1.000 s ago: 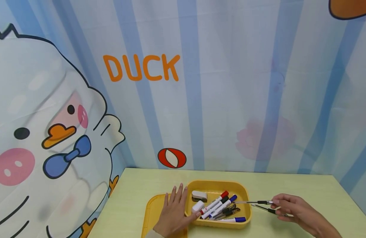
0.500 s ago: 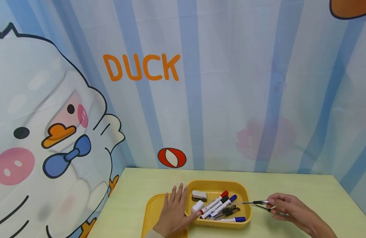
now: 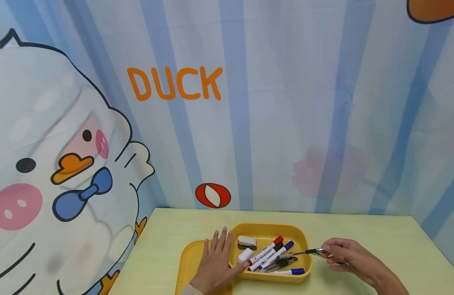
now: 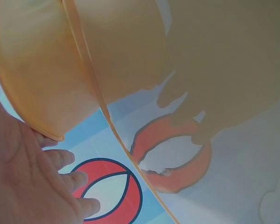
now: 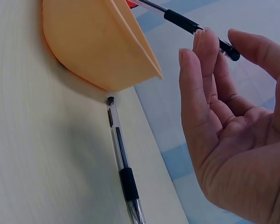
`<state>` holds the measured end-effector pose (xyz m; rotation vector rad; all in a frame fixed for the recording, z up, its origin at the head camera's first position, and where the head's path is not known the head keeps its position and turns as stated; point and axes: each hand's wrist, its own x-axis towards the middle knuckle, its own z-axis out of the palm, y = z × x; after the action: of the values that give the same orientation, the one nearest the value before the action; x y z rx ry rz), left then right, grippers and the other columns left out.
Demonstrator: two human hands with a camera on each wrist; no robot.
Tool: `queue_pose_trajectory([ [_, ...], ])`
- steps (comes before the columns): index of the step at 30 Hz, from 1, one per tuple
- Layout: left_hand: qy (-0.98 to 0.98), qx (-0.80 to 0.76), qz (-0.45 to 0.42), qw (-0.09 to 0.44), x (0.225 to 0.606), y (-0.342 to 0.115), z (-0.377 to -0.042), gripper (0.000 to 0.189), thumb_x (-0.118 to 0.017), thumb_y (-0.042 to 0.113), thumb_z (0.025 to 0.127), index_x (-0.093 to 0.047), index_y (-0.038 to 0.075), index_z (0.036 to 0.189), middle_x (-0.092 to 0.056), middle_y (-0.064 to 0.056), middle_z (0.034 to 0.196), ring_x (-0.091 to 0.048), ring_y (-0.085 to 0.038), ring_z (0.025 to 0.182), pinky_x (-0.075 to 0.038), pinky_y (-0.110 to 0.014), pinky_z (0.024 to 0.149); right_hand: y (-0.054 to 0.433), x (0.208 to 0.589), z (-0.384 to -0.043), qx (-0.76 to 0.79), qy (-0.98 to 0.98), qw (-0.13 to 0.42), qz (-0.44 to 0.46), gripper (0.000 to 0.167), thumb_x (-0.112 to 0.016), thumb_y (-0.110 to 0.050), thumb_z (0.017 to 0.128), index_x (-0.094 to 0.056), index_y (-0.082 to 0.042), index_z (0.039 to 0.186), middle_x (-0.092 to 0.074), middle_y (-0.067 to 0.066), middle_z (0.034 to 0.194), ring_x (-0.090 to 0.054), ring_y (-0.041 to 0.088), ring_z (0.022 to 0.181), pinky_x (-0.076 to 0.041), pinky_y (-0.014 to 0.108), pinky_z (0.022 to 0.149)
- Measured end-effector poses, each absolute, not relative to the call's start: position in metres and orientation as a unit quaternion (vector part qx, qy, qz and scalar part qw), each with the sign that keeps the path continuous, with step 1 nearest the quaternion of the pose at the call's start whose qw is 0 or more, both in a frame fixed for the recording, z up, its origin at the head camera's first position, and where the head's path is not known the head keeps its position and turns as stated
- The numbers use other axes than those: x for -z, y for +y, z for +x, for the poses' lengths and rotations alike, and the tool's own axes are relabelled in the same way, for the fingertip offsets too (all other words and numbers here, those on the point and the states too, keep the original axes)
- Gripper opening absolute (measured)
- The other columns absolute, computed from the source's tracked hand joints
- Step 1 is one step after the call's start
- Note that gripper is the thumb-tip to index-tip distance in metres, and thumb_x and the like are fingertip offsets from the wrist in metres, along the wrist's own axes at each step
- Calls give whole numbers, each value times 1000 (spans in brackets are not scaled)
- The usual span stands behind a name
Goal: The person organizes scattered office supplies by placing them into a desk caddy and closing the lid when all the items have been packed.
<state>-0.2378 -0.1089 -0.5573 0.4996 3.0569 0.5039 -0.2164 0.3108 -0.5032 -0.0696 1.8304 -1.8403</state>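
My right hand (image 3: 354,258) pinches a clear gel pen (image 5: 181,21) with a black grip between thumb and fingertips. The pen's far end reaches over the right rim of a yellow plastic box (image 3: 274,279). Below that hand, a similar pen (image 5: 128,184) lies on the table beside the box. My left hand (image 3: 215,262) rests at the box's left side, fingers straight and spread, its thumb over the near left rim. Inside the box are a red-capped marker (image 3: 265,250), a blue-capped marker (image 3: 297,271), other markers and black pens (image 3: 286,261).
A white block like an eraser (image 3: 245,255) and a small grey-white stapler (image 3: 247,242) also sit in the box. A flat yellow lid (image 3: 188,262) lies partly under my left hand. Behind the pale table (image 3: 378,233) hangs a blue-striped duck curtain (image 3: 271,123).
My right hand has moved left with the pen, bringing its end further over the box, and the pen now tilts more. My left hand has stayed in place.
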Motion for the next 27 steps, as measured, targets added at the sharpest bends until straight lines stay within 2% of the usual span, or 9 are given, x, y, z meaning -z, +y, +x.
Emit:
queue_pose_trajectory([
  [27,974,-161,161,6,554,-110,-237,102,-42,83,88,-26,15,163,-18,-8,170,-16,-36,156,-12,-67,120,282,500,-219,665,693,279,-18,32,-57,-33,104,-67,-4,116,-74,5,105,-69,12,84,-60,30,78],
])
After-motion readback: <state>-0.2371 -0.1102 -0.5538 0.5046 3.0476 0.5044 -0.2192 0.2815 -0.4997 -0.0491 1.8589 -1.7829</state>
